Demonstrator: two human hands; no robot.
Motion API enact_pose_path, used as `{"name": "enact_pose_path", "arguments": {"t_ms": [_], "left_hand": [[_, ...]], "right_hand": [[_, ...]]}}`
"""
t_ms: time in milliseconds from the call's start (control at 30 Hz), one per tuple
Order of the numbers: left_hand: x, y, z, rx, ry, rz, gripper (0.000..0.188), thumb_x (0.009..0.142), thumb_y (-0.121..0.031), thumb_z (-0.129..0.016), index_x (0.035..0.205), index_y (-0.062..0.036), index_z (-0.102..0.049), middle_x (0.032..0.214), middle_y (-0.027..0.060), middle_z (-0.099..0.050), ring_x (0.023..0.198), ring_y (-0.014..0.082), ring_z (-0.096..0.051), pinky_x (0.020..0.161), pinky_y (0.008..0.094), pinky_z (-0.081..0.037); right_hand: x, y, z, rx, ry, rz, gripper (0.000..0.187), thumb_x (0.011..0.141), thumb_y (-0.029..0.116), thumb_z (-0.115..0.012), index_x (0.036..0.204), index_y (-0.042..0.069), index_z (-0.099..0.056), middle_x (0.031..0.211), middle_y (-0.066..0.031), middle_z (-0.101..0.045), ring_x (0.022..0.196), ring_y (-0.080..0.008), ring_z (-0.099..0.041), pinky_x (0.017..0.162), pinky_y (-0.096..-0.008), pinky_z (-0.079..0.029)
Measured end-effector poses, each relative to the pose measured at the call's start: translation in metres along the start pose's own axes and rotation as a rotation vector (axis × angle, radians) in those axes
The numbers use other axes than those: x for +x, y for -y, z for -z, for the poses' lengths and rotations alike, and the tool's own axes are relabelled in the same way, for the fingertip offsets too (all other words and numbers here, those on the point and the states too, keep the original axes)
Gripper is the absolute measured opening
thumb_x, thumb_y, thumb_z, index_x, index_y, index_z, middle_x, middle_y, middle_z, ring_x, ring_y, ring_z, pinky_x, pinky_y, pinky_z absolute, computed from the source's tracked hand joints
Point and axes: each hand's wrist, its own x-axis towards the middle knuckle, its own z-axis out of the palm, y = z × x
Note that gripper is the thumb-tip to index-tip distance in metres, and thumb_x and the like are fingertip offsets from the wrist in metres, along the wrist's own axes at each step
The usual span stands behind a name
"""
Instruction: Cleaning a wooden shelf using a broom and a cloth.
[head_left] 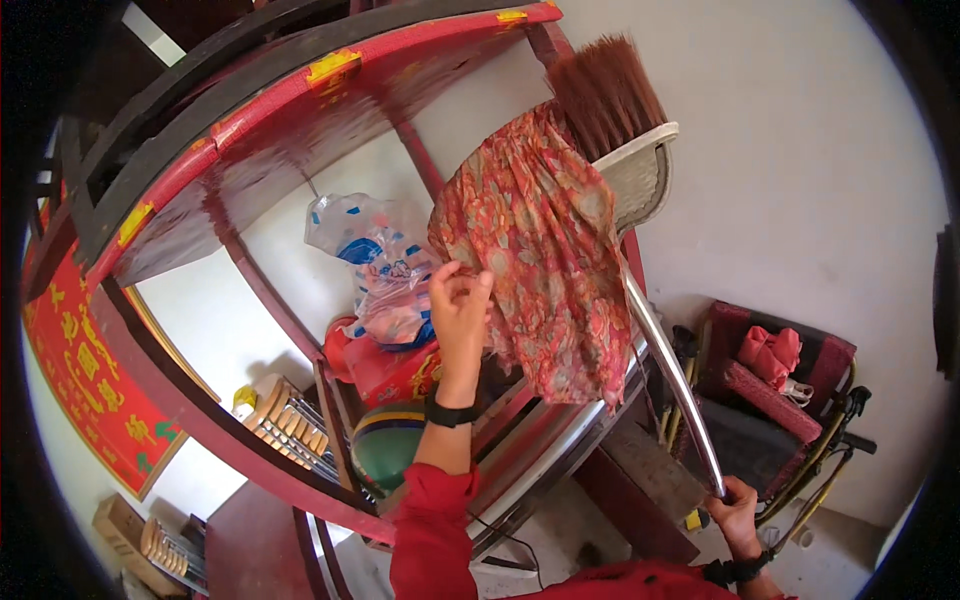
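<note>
My left hand [459,303], in a red sleeve with a black wrist band, is raised and pinches the edge of a red flowered cloth [540,250]. The cloth is draped over the head of a broom [610,100] with brown bristles and a white head. My right hand [737,512] grips the lower end of the broom's shiny metal handle [670,370], which slants up toward the broom head. The cloth hangs in front of a red and black wooden shelf [330,75].
On the shelf lie a clear plastic bag with blue print [375,260], a red container [385,365], a green ball [385,440] and a rack of wooden slats [285,425]. A folded wheelchair [790,410] with a red cloth stands against the white wall at the right.
</note>
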Motion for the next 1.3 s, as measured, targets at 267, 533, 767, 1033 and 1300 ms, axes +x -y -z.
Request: {"name": "enact_pose_path", "arguments": {"t_ms": [267, 533, 767, 1033, 1300], "left_hand": [[0.027, 0.006, 0.010, 0.148, 0.194, 0.124, 0.020, 0.086, -0.023, -0.060, 0.096, -0.0060, -0.055, 0.078, 0.0018, -0.060, 0.060, 0.0081, -0.057, 0.049, 0.0226, -0.046], [0.068, -0.054, 0.053, -0.381, 0.233, 0.261, 0.023, 0.092, -0.025, -0.053, 0.110, -0.0149, -0.044, 0.105, 0.0097, -0.055, 0.083, 0.0282, -0.063, 0.060, 0.0361, -0.054], [0.104, -0.106, 0.071, -0.279, 0.069, -0.030, 0.020, 0.094, -0.025, -0.050, 0.110, -0.0135, -0.047, 0.108, 0.0030, -0.057, 0.097, 0.0204, -0.058, 0.078, 0.0377, -0.046], [0.129, -0.180, 0.095, 0.016, -0.070, -0.657, 0.010, 0.092, -0.012, -0.054, 0.100, -0.0062, -0.055, 0.098, 0.0027, -0.061, 0.089, 0.0112, -0.057, 0.079, 0.0244, -0.045], [0.163, -0.268, 0.157, 0.458, -0.192, -1.038, 0.011, 0.093, -0.011, -0.054, 0.097, -0.0025, -0.058, 0.097, 0.0064, -0.065, 0.091, 0.0131, -0.058, 0.084, 0.0259, -0.045]], "right_hand": [[0.001, -0.036, 0.012, -0.056, -0.017, 0.082, 0.009, 0.069, 0.001, -0.064, 0.075, -0.001, -0.058, 0.064, 0.0039, -0.050, 0.059, -0.0045, -0.044, 0.052, -0.0226, -0.036], [0.004, -0.051, 0.029, -0.072, 0.001, 0.040, 0.010, 0.068, -0.001, -0.062, 0.078, -0.001, -0.061, 0.065, 0.0037, -0.052, 0.060, -0.0038, -0.047, 0.051, -0.0216, -0.035], [-0.010, -0.017, 0.043, -0.136, 0.317, -0.106, 0.026, 0.081, 0.010, -0.061, 0.105, -0.001, -0.064, 0.067, -0.0028, -0.059, 0.059, -0.0101, -0.049, 0.051, -0.0280, -0.040], [-0.013, 0.005, 0.038, -0.069, 0.403, -0.133, 0.005, 0.080, 0.002, -0.057, 0.075, 0.002, -0.057, 0.058, 0.0006, -0.050, 0.053, -0.0067, -0.044, 0.045, -0.0261, -0.034], [-0.010, 0.010, 0.020, -0.075, 0.498, -0.136, 0.012, 0.080, 0.002, -0.057, 0.069, 0.004, -0.052, 0.055, 0.0023, -0.045, 0.049, -0.0053, -0.039, 0.042, -0.0249, -0.030]]}}
